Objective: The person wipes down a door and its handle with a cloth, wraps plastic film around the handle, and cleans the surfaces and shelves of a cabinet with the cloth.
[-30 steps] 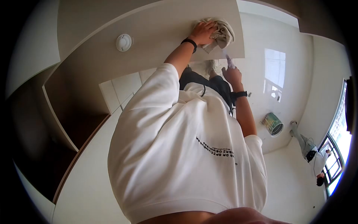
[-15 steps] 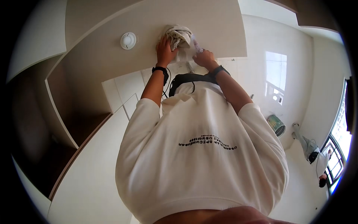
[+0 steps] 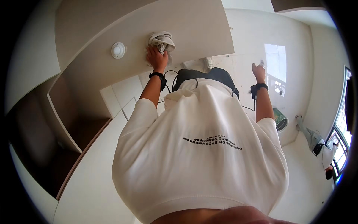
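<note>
A crumpled beige-grey cloth (image 3: 162, 40) lies on the pale flat panel (image 3: 201, 28) at the top. My left hand (image 3: 157, 59) presses on its near side, with the fingers curled into the folds. Out to the right, past the panel's edge, my right hand (image 3: 258, 71) is closed around a small clear-whitish object (image 3: 262, 63). Most of that object is hidden by the fingers, so its kind is hard to make out. The two hands are wide apart.
A white round fixture (image 3: 118, 50) sits on the panel left of the cloth. Open cabinet compartments (image 3: 78, 112) with brown interiors are on the left. A green bucket (image 3: 279, 120) stands on the floor to the right. Another person (image 3: 319, 147) is by the window.
My right hand has swung away from the cloth, far to the right, carrying the clear object. My left hand and the cloth have shifted slightly left in view.
</note>
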{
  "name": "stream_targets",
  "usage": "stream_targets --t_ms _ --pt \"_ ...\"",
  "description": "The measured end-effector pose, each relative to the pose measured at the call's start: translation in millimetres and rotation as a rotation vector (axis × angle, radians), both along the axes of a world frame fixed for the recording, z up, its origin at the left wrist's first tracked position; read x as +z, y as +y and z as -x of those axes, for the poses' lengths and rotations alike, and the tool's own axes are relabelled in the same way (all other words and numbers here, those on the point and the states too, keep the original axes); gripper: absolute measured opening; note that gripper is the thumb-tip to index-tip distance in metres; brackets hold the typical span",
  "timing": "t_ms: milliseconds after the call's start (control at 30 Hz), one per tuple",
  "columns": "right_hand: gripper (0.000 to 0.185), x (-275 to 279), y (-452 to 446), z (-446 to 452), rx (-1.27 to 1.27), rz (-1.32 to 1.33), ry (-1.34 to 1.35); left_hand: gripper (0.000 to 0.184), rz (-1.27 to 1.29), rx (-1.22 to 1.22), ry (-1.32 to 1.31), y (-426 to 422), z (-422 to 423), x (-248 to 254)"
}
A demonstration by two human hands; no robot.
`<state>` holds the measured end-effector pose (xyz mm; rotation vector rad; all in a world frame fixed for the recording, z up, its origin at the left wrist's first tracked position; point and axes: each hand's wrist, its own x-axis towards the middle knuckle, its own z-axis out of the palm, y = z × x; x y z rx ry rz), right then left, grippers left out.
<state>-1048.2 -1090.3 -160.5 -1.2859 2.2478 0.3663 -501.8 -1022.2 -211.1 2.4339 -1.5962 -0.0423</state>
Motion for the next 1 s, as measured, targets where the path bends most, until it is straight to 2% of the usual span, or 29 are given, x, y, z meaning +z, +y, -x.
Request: stream_targets --t_ms 67,133,233,300,367,433,500,533,600,633,667,700,733,833,867,1000 --pt "0.087 5 9 0 0.015 0.105 -0.036 0.074 -0.052 -0.026 -0.003 -6 3 -7" --pt "0.084 -25 14 22 0.063 0.185 -0.064 0.073 -0.057 -0.169 -0.007 -20 37 10" --pt "0.083 -33 25 7 0.109 0.320 -0.125 0.071 -0.052 -0.368 0.047 -41 100 14" --pt "0.082 15 25 -21 -0.017 0.179 -0.314 0.062 -0.035 -0.495 0.104 -60 148 17" --pt "0.082 18 37 -22 -0.008 0.301 -0.407 0.055 0.076 -0.572 0.054 -83 202 4" --pt "0.079 17 52 -10 0.009 0.385 -0.409 0.045 0.111 -0.687 0.051 -108 255 14" --pt "0.083 -2 71 30 -0.004 0.431 -0.419 0.038 -0.020 -0.773 0.211 -128 311 19" --pt "0.082 0 78 45 -0.153 0.386 -0.461 0.036 -0.159 -0.760 0.364 -137 339 35" --pt "0.084 11 87 71 -0.453 0.294 -0.530 0.049 -0.527 -0.723 0.907 -153 395 16" --pt "0.086 26 90 76 -0.504 0.364 -0.612 0.055 -0.617 -0.749 1.002 -152 414 33" --pt "0.089 27 93 87 -0.523 0.440 -0.610 0.056 -0.655 -0.840 1.004 -150 437 31" --pt "0.087 35 93 93 -0.539 0.461 -0.593 0.053 -0.517 -0.855 1.185 -138 450 44" --pt "0.086 36 90 98 -0.567 0.509 -0.617 0.052 -0.630 -0.862 1.187 -134 456 64" --pt "0.083 36 84 98 -0.626 0.549 -0.659 0.054 -0.692 -0.967 1.272 -121 438 94" --pt "0.082 33 75 92 -0.629 0.549 -0.681 0.055 -0.709 -0.952 1.249 -119 430 88" --pt "0.072 3 45 63 -0.296 0.445 -0.671 0.057 -0.740 -0.763 1.183 -109 363 77"
